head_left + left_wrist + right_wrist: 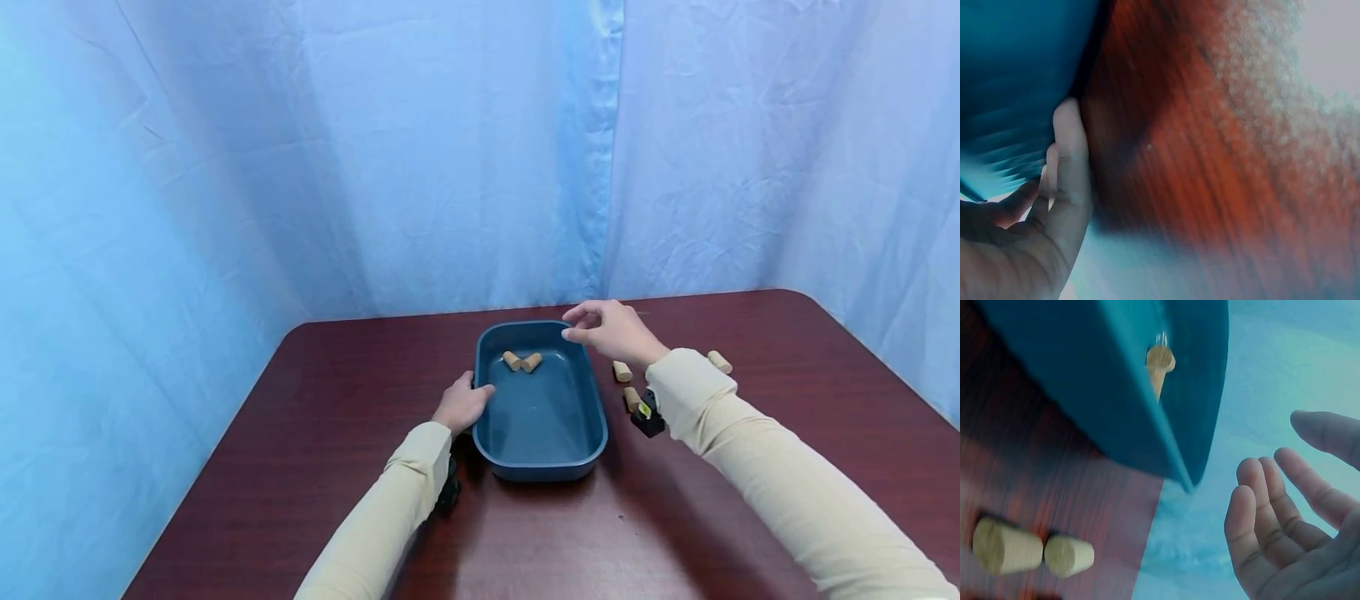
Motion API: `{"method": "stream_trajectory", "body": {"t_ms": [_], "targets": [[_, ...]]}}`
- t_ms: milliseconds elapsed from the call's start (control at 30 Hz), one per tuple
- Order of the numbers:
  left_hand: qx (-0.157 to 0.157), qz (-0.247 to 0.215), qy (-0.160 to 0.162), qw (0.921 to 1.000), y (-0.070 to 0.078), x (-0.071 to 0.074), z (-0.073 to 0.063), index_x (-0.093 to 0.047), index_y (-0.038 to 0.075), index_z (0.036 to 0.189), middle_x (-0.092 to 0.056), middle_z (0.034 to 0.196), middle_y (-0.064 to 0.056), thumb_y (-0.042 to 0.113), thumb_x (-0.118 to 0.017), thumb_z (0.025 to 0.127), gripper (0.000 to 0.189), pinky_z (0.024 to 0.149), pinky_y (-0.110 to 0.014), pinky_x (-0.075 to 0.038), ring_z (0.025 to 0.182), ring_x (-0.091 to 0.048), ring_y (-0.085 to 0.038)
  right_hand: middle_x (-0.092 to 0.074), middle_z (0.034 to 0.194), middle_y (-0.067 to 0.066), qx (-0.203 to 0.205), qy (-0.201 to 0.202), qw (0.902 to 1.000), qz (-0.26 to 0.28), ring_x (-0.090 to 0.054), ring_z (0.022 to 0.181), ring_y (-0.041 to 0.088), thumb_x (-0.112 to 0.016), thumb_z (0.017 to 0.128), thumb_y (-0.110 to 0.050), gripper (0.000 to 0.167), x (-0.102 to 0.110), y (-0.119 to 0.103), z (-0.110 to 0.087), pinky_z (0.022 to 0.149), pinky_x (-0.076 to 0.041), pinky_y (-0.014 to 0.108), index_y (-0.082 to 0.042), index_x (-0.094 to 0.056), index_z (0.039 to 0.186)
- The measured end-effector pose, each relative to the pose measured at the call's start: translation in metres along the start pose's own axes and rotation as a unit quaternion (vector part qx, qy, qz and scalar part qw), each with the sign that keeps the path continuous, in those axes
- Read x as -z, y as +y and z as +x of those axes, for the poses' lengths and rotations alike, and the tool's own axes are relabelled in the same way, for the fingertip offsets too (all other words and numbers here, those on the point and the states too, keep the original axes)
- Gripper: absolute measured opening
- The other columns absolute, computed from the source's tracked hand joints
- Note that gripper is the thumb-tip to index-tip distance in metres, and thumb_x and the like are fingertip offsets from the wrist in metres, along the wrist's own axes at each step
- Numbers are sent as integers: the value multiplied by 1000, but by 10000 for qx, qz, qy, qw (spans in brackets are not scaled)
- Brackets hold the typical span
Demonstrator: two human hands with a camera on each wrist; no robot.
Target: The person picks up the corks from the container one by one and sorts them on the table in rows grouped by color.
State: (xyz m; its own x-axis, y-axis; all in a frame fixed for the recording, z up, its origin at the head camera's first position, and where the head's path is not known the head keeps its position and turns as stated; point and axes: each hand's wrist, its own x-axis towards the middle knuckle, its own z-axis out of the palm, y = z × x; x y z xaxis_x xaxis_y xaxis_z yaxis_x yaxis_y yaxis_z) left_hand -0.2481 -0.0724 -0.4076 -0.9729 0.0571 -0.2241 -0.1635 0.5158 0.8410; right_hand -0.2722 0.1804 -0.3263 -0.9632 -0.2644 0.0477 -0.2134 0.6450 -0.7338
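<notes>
A deep blue rectangular tray (534,425) stands on the table. Two corks (522,362) lie together inside it, toward its far end. My left hand (461,403) holds the tray by its left side, thumb over the rim; in the left wrist view its fingers (1071,156) lie along the outer wall. Over the tray's far right corner hangs my right hand (613,332), fingers loosely bent. The right wrist view shows a gap between its thumb (1322,431) and fingers, with nothing held. Below that hand, a cork (622,372) and a second cork (632,400) lie beside the tray.
Another cork (719,362) lies farther right, beyond the right sleeve (780,467). The dark red wooden table (345,400) reaches back to a pale blue curtain (465,150). Each wrist carries a small black device (648,415).
</notes>
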Motion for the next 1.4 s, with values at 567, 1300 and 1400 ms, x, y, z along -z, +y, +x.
{"method": "stream_trajectory", "body": {"t_ms": [567, 1300, 1400], "targets": [[51, 86, 49, 9999, -3, 1, 2, -44, -2, 147, -56, 136, -25, 21, -49, 104, 49, 97, -56, -50, 116, -60, -39, -62, 123, 24, -588, -347, 9950, 732, -64, 111, 40, -60, 104, -23, 43, -51, -31, 31, 95, -52, 49, 0, -57, 140], [-14, 4, 35, 10000, -1, -4, -3, -42, -1, 149, -55, 137, -25, 20, -48, 103, 51, 96, -56, -50, 114, -60, -38, -58, 135, 25, -1621, 286, 9855, -409, -58, 118, 41, -63, 102, -29, 50, -83, -16, 38, 98, -49, 52, 4, -56, 138], [-30, 5, 31, 10000, 0, -3, -4, -43, -1, 148, -55, 137, -25, 20, -48, 103, 51, 97, -56, -49, 114, -60, -38, -57, 134, 27, -1722, 244, 9837, -456, -59, 116, 41, -62, 101, -29, 51, -86, -13, 39, 96, -51, 51, 6, -55, 139]]}}
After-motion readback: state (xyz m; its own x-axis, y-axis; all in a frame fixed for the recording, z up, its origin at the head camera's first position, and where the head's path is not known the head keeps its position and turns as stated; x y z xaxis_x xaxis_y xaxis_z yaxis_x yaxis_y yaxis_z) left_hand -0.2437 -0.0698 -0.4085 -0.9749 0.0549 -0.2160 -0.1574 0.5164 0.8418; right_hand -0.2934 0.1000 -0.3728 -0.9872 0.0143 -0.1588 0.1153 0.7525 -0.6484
